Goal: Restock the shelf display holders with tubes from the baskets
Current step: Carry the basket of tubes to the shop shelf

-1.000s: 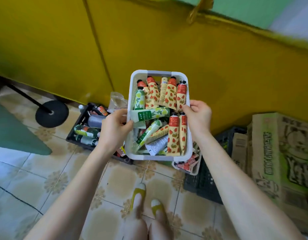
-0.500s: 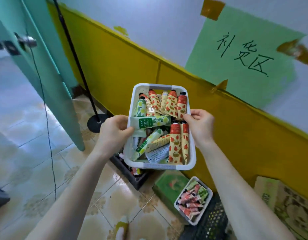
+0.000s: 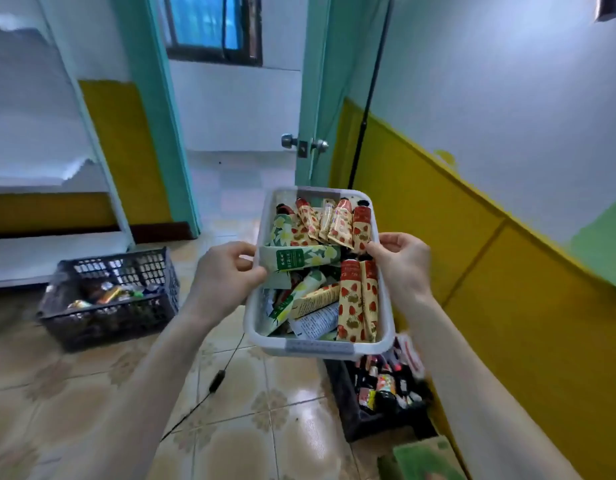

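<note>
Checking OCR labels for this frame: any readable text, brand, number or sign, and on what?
Nothing reads cleanly.
Green label on the green-and-white tube lying across the white basket: characters, blurred.
Strawberry tubes: vertical print, too blurred.
White tube: fine print, too small.

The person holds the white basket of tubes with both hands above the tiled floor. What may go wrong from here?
1. A black cable lies on the floor below the white basket, which hides part of it; a foot may catch it.
2. The left hand and right hand grip only the side rims; a tilt could spill the loosely piled tubes.
</note>
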### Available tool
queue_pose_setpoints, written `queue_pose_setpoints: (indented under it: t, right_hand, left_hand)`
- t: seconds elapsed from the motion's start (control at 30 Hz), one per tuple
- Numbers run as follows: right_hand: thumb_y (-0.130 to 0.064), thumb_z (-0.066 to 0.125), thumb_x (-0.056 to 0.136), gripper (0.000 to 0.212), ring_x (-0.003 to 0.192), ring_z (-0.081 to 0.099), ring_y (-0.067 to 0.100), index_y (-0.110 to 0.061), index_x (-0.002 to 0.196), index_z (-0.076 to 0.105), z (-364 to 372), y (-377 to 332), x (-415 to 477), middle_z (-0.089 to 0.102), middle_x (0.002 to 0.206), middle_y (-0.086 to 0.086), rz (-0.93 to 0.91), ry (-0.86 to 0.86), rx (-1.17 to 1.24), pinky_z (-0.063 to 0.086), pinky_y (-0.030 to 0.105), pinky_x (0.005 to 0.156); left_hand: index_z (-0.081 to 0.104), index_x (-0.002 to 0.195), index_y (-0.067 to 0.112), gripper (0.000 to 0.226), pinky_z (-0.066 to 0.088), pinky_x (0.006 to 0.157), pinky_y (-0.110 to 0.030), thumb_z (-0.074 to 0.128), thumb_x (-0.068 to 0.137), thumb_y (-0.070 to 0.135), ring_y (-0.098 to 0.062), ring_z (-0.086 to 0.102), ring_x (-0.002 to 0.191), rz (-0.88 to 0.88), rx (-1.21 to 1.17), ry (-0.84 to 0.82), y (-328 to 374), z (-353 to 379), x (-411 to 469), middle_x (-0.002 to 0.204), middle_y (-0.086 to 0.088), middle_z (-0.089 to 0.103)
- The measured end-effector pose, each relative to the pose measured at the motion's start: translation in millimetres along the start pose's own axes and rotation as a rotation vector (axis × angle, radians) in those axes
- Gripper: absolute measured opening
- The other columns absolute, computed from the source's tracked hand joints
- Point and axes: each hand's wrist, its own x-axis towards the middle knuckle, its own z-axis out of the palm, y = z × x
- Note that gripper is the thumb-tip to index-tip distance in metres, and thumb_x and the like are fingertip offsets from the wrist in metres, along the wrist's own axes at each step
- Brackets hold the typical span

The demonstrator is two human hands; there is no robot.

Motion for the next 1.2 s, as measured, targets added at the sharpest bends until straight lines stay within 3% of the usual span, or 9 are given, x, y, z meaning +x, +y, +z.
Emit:
queue_pose_setpoints:
  t: [0.17, 0.3, 0.47, 0.63, 0.77, 0.93, 1.0, 1.07, 1.2]
  right_hand:
    - [-0.014, 0.067, 0.084, 0.008, 0.076, 0.065, 0.014, -0.011, 0.089, 0.063, 100, -41, -42, 0.064, 0.082, 0.0, -0.072, -0.156, 0.017, 0.055, 0.024, 0.063]
    - [-0.011, 0.066, 0.083, 0.008, 0.068, 0.06, 0.006, -0.008, 0.09, 0.065, 179, -71, -82, 0.062, 0.076, -0.004, -0.118, -0.301, 0.045, 0.047, 0.014, 0.055]
    - [-0.009, 0.069, 0.081, 0.007, 0.064, 0.06, 0.007, -0.006, 0.087, 0.069, 276, -99, -132, 0.067, 0.08, 0.004, -0.165, -0.501, 0.075, 0.047, 0.011, 0.05]
    - [-0.018, 0.07, 0.082, 0.014, 0.064, 0.061, 0.009, -0.019, 0.068, 0.066, 367, -128, -179, 0.065, 0.069, -0.005, -0.246, -0.721, 0.075, 0.051, 0.019, 0.057]
    - [-0.016, 0.066, 0.084, 0.007, 0.062, 0.059, 0.002, -0.014, 0.077, 0.066, 438, -146, -211, 0.064, 0.071, -0.006, -0.273, -0.91, 0.087, 0.044, 0.007, 0.045]
    - [-0.018, 0.065, 0.085, 0.009, 0.067, 0.064, 0.008, -0.011, 0.088, 0.068, 526, -165, -244, 0.068, 0.079, 0.0, -0.293, -1.135, 0.069, 0.045, 0.015, 0.05]
    - [-0.017, 0.064, 0.087, 0.006, 0.066, 0.064, 0.009, -0.016, 0.08, 0.065, 559, -175, -256, 0.067, 0.077, -0.001, -0.299, -1.228, 0.08, 0.046, 0.017, 0.051]
    - [-0.016, 0.064, 0.086, 0.019, 0.067, 0.064, 0.009, -0.023, 0.069, 0.059, 591, -185, -266, 0.065, 0.074, -0.003, -0.341, -1.285, 0.073, 0.05, 0.021, 0.056]
    - [-0.015, 0.065, 0.084, 0.024, 0.072, 0.068, 0.017, -0.025, 0.063, 0.06, 653, -202, -291, 0.07, 0.074, 0.002, -0.392, -1.418, 0.061, 0.057, 0.035, 0.068]
  left_hand:
    - [0.066, 0.086, 0.016, 0.022, 0.044, 0.047, -0.008, 0.066, 0.077, -0.004, 0.007, 0.062, 0.056, 0.005, 0.032, 0.156, -27, -109, -40, 0.062, 0.015, 0.066]
    - [0.068, 0.09, 0.015, 0.023, 0.047, 0.05, -0.01, 0.065, 0.077, -0.003, 0.006, 0.063, 0.059, -0.056, 0.062, 0.297, -51, -189, -77, 0.074, 0.005, 0.07]
    - [0.066, 0.082, 0.024, 0.024, 0.054, 0.053, -0.021, 0.065, 0.077, 0.0, -0.002, 0.067, 0.065, -0.151, 0.088, 0.509, -84, -271, -126, 0.068, 0.011, 0.07]
    - [0.066, 0.079, 0.025, 0.026, 0.044, 0.045, -0.011, 0.065, 0.077, -0.001, 0.005, 0.063, 0.057, -0.23, 0.101, 0.723, -112, -337, -167, 0.057, 0.022, 0.065]
    - [0.061, 0.072, 0.032, 0.035, 0.044, 0.047, -0.01, 0.066, 0.078, -0.003, 0.007, 0.062, 0.058, -0.304, 0.133, 0.874, -131, -380, -189, 0.056, 0.027, 0.063]
    - [0.061, 0.07, 0.031, 0.033, 0.044, 0.05, -0.012, 0.064, 0.08, -0.001, 0.002, 0.062, 0.059, -0.405, 0.153, 1.041, -153, -427, -201, 0.055, 0.027, 0.062]
    - [0.059, 0.067, 0.034, 0.036, 0.048, 0.053, -0.017, 0.065, 0.08, 0.002, -0.001, 0.061, 0.059, -0.466, 0.169, 1.128, -164, -445, -201, 0.052, 0.03, 0.059]
    - [0.059, 0.068, 0.037, 0.038, 0.049, 0.056, -0.022, 0.066, 0.079, 0.001, 0.001, 0.061, 0.061, -0.516, 0.166, 1.202, -175, -463, -200, 0.054, 0.032, 0.059]
    - [0.064, 0.073, 0.029, 0.033, 0.043, 0.048, -0.009, 0.063, 0.08, -0.002, 0.006, 0.06, 0.058, -0.574, 0.158, 1.313, -189, -494, -197, 0.055, 0.023, 0.064]
